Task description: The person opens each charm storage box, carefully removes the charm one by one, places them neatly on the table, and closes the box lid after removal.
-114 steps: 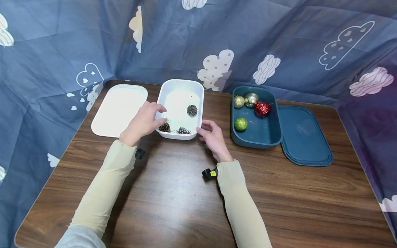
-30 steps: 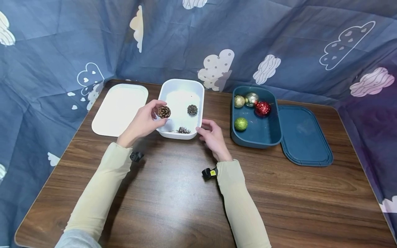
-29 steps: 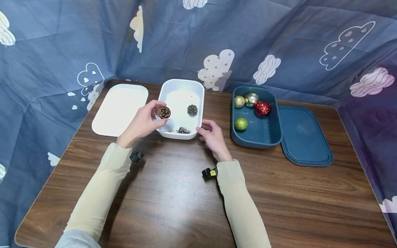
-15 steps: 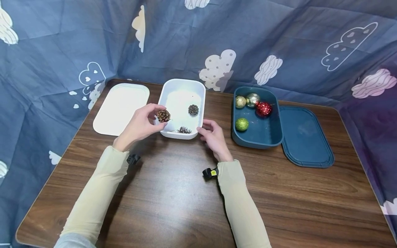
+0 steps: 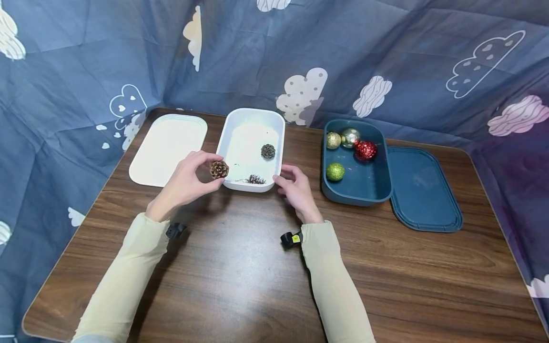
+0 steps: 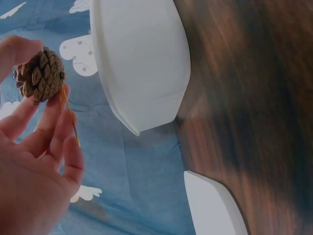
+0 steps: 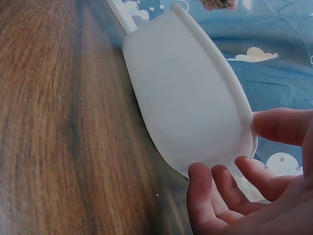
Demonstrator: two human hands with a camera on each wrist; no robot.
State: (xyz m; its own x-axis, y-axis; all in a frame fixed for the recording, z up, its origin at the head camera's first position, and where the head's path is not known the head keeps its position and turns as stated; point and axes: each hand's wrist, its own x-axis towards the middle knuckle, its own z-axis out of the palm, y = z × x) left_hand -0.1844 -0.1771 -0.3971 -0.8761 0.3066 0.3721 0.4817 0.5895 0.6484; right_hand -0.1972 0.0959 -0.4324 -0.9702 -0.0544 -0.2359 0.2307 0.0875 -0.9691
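My left hand (image 5: pixel 186 180) pinches a brown pine cone (image 5: pixel 219 169) between thumb and fingers, raised beside the near left corner of the white box (image 5: pixel 253 187). In the left wrist view a gold string hangs from the pine cone (image 6: pixel 43 76) over the fingers. My right hand (image 5: pixel 297 190) grips the box's near right corner, thumb at the rim and fingers against the outer wall, as the right wrist view shows around the white box (image 7: pixel 186 88). Inside the box lie a dark pine cone (image 5: pixel 268 151) and, by the near wall, another pine cone (image 5: pixel 256 179).
A white lid (image 5: pixel 167 150) lies left of the white box. To the right stands a blue box (image 5: pixel 358 197) with a green ball (image 5: pixel 335 171), a red ball (image 5: pixel 366 150) and gold ones. A blue lid (image 5: pixel 424 190) lies beside it. A cloud-patterned curtain (image 5: pixel 240 57) hangs behind the table.
My left hand reached into the white box, took hold of the pine cone, lifted it, and has moved it left and nearer, past the rim. My right hand has stayed at the corner.
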